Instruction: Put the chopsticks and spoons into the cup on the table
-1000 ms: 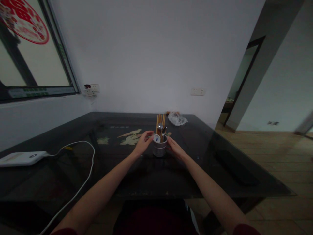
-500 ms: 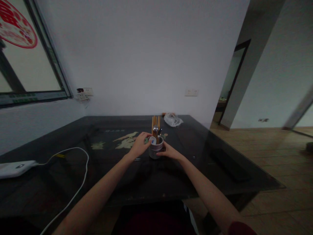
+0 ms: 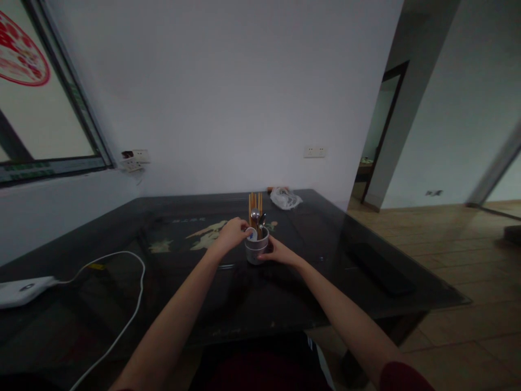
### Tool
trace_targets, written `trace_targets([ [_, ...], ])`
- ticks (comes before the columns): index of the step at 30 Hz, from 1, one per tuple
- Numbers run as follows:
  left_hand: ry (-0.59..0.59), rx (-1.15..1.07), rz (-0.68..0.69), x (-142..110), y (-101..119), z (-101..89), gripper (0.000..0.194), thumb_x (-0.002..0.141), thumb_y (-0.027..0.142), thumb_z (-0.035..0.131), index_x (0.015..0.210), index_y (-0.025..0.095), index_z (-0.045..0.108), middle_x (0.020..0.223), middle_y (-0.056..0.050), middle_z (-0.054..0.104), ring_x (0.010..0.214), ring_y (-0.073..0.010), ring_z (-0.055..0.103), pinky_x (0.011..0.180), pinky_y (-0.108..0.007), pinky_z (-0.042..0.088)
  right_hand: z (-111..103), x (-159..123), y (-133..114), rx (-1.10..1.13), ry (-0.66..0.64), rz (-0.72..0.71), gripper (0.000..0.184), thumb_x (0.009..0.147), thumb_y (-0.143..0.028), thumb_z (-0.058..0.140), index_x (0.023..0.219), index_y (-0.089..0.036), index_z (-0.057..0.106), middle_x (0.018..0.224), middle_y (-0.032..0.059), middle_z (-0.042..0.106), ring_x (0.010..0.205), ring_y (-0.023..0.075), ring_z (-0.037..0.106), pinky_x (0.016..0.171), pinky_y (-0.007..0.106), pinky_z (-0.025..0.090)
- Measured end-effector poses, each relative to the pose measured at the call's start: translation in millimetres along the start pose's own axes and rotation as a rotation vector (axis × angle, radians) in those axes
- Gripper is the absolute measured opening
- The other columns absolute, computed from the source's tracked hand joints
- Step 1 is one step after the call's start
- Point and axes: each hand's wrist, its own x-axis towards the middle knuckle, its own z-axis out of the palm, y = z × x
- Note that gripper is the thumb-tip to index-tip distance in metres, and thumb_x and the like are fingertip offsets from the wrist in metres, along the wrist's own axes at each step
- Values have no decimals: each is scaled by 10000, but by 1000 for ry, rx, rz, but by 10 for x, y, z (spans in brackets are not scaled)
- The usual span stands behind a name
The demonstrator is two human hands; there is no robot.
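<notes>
A small grey utensil cup (image 3: 256, 251) stands on the dark glass table (image 3: 325, 282). Wooden chopsticks (image 3: 254, 203), metal spoons (image 3: 255, 214) and a white ceramic spoon (image 3: 251, 234) stick out of it. My left hand (image 3: 230, 234) is closed at the cup's left rim, fingers pinched on the white spoon. Around the cup's right side and base my right hand (image 3: 275, 252) curls, touching it.
A white device (image 3: 22, 290) with a white cable (image 3: 130, 304) lies at the table's left. A crumpled plastic bag (image 3: 285, 198) sits at the far edge. A dark flat object (image 3: 376, 266) lies on the right. A doorway opens at right.
My right hand has moved in from beside the cup to hold its side. My left hand has closed on the white spoon. The view has shifted slightly.
</notes>
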Motion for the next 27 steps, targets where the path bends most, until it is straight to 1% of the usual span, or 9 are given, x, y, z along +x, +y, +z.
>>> trace_targets([
  [4, -12, 33, -4, 16, -5, 22, 211, 750, 349, 565, 720, 186, 695, 783, -79, 629, 696, -188, 583, 608, -276, 421, -5, -4, 8, 3, -5, -9, 809, 554, -268, 825, 1259, -190, 437, 1237, 102, 574, 1126, 248, 555, 1001, 434, 407],
  [9, 7, 21, 58, 29, -15, 26, 162, 709, 298, 578, 668, 187, 689, 701, -68, 611, 633, -176, 564, 559, -257, 411, -11, 5, 27, -27, 7, -24, 802, 550, -280, 828, 1253, -190, 452, 1236, 98, 574, 1140, 253, 543, 1016, 444, 387],
  [14, 39, -24, 69, 24, -32, 34, 170, 716, 307, 581, 663, 186, 688, 724, -71, 622, 662, -183, 577, 598, -267, 433, -9, 11, 24, -24, -7, -31, 826, 552, -276, 827, 1274, -188, 435, 1252, 108, 561, 1151, 258, 533, 1018, 448, 380],
  [19, 84, -125, 35, 14, -43, 45, 187, 745, 335, 574, 726, 187, 687, 774, -66, 634, 710, -193, 589, 644, -285, 441, -5, 15, 21, -10, -10, -25, 808, 552, -272, 825, 1256, -173, 443, 1240, 116, 564, 1135, 258, 543, 999, 444, 399],
  [23, 120, -209, 20, -7, 11, -14, 200, 766, 330, 548, 751, 171, 670, 768, -52, 647, 722, -184, 584, 668, -286, 436, -2, 9, 2, -27, 0, -8, 788, 548, -281, 826, 1237, -168, 461, 1217, 111, 580, 1119, 258, 553, 993, 444, 407],
  [27, 179, -314, 7, -4, 34, -61, 163, 765, 286, 527, 764, 167, 638, 743, -22, 648, 705, -162, 576, 668, -268, 431, 7, -5, -37, -25, -2, -8, 778, 552, -278, 823, 1234, -181, 461, 1239, 101, 574, 1134, 256, 546, 1005, 445, 398],
])
